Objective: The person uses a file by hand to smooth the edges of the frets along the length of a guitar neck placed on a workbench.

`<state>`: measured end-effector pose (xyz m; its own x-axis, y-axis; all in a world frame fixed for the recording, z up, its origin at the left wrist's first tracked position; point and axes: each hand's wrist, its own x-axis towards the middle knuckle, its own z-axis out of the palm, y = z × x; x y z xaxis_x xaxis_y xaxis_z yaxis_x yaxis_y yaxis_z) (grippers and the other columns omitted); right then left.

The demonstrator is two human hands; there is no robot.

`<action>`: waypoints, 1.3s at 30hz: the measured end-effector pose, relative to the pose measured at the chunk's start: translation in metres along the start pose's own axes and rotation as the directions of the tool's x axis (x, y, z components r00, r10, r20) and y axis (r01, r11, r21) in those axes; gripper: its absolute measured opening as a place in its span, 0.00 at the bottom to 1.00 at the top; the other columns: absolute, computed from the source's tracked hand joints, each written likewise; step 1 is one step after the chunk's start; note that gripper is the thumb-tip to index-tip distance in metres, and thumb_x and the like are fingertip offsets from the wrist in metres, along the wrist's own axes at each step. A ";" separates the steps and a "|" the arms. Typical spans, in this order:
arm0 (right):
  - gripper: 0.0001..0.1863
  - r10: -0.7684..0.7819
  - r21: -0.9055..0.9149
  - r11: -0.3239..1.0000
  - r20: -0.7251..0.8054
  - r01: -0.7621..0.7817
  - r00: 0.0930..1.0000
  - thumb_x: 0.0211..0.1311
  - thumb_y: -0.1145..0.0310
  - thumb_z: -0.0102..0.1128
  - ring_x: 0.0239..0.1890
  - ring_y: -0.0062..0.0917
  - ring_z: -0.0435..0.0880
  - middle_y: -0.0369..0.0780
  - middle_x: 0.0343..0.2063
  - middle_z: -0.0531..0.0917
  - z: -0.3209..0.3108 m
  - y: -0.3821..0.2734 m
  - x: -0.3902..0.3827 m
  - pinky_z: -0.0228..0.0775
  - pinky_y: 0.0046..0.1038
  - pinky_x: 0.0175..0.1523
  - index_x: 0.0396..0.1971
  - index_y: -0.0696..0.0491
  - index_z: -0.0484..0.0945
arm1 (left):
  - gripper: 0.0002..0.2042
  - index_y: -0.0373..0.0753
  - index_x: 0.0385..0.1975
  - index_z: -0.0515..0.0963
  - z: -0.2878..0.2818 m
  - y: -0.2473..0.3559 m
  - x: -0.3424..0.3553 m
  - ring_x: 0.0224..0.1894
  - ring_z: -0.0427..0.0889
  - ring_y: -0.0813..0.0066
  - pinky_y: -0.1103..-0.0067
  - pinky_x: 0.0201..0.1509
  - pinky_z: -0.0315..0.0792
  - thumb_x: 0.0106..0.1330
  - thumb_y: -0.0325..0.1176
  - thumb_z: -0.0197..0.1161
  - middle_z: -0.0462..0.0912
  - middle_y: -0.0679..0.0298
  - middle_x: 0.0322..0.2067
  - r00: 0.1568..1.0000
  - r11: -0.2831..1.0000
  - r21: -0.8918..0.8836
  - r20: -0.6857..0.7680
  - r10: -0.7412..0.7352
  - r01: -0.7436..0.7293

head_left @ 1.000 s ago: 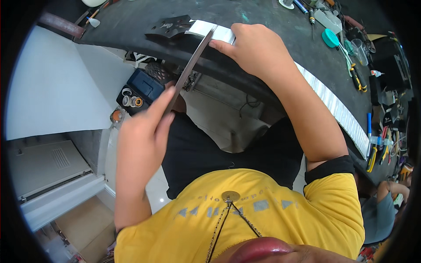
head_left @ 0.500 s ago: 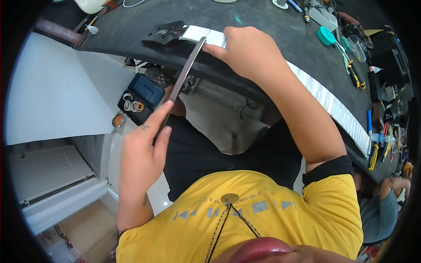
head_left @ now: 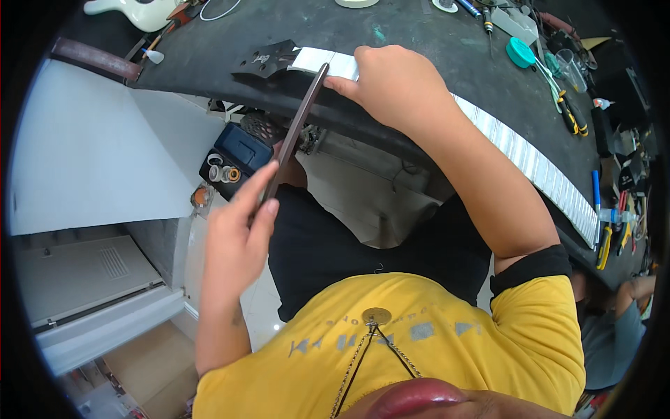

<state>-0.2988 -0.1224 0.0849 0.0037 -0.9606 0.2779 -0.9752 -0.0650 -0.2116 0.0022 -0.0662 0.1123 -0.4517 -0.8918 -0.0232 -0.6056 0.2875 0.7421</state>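
A guitar neck (head_left: 506, 140) with silver-white tape-like covering between its frets lies along the bench's near edge, its dark headstock (head_left: 264, 61) at the left. My right hand (head_left: 401, 87) is wrapped over the neck near the headstock end, fingers on the far side hidden. Between the fingers and thumb of my left hand (head_left: 237, 241) is a long, narrow, dark metal file (head_left: 299, 126). It slants up and away from me, its tip resting at the covered fretboard beside my right thumb.
Pliers (head_left: 572, 115), a teal round container (head_left: 519, 53) and a screwdriver (head_left: 488, 24) lie on the dark bench (head_left: 419, 28) at right. A white guitar body (head_left: 136, 10) is at far left. Below the bench stands an open blue case (head_left: 241, 150). Another person (head_left: 614, 335) sits at right.
The whole view has shifted slightly, so the bench sits a little lower and further right. The file stays at nearly the same spot on the neck; both hands keep their grip.
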 end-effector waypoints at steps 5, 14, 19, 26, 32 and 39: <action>0.36 -0.007 0.040 0.999 -0.010 0.008 1.000 0.78 0.36 0.68 0.35 0.47 0.96 0.50 0.26 0.91 -0.002 -0.009 0.006 0.89 0.44 0.44 0.28 0.59 0.90 | 0.24 0.43 0.77 0.81 -0.005 0.026 0.065 0.18 0.71 0.85 0.78 0.25 0.68 0.83 0.28 0.62 0.75 0.72 0.23 1.000 1.000 -0.001 0.025 0.003 -0.003; 0.36 0.019 0.007 1.000 0.003 -0.019 1.000 0.78 0.36 0.68 0.35 0.46 0.96 0.49 0.27 0.92 -0.001 0.001 -0.001 0.90 0.43 0.44 0.28 0.59 0.90 | 0.25 0.42 0.79 0.80 -0.003 0.005 0.013 0.19 0.72 0.86 0.80 0.24 0.67 0.82 0.27 0.62 0.76 0.73 0.22 0.997 0.995 -0.084 0.049 -0.051 0.055; 0.36 0.003 0.029 1.000 0.011 -0.003 1.000 0.78 0.36 0.68 0.36 0.47 0.96 0.50 0.28 0.92 -0.004 -0.001 0.001 0.90 0.43 0.44 0.30 0.59 0.91 | 0.24 0.43 0.77 0.81 -0.007 0.020 0.025 0.20 0.74 0.83 0.77 0.28 0.70 0.83 0.27 0.62 0.78 0.70 0.20 0.996 0.998 -0.016 0.049 -0.068 0.069; 0.36 -0.011 0.062 0.998 0.025 0.009 1.000 0.78 0.36 0.68 0.36 0.47 0.96 0.50 0.27 0.92 -0.004 -0.007 0.007 0.90 0.44 0.44 0.30 0.59 0.91 | 0.23 0.38 0.76 0.81 0.003 0.044 0.124 0.17 0.71 0.84 0.78 0.23 0.67 0.83 0.29 0.62 0.76 0.71 0.24 0.993 0.993 -0.110 0.112 -0.027 0.040; 0.36 0.029 0.027 0.999 0.059 -0.031 0.998 0.78 0.36 0.67 0.36 0.49 0.95 0.50 0.28 0.92 -0.005 -0.002 0.004 0.89 0.46 0.46 0.31 0.59 0.91 | 0.27 0.43 0.79 0.80 -0.017 -0.015 -0.059 0.19 0.74 0.86 0.79 0.25 0.70 0.81 0.25 0.65 0.78 0.72 0.22 0.966 0.956 -0.150 0.084 -0.243 0.253; 0.37 0.048 0.049 0.997 0.090 -0.053 0.995 0.79 0.35 0.65 0.38 0.51 0.94 0.52 0.29 0.92 -0.012 -0.009 0.008 0.88 0.49 0.48 0.33 0.61 0.91 | 0.24 0.38 0.75 0.82 0.013 -0.060 -0.128 0.23 0.86 0.72 0.72 0.30 0.80 0.80 0.24 0.65 0.88 0.60 0.27 0.814 0.783 -0.246 0.292 -0.502 0.571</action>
<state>-0.2923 -0.1266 0.1008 -0.0235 -0.9830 0.1821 -0.9621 -0.0273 -0.2712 0.0874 0.0352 0.0619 -0.2551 -0.7686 -0.5867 -0.5715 -0.3697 0.7327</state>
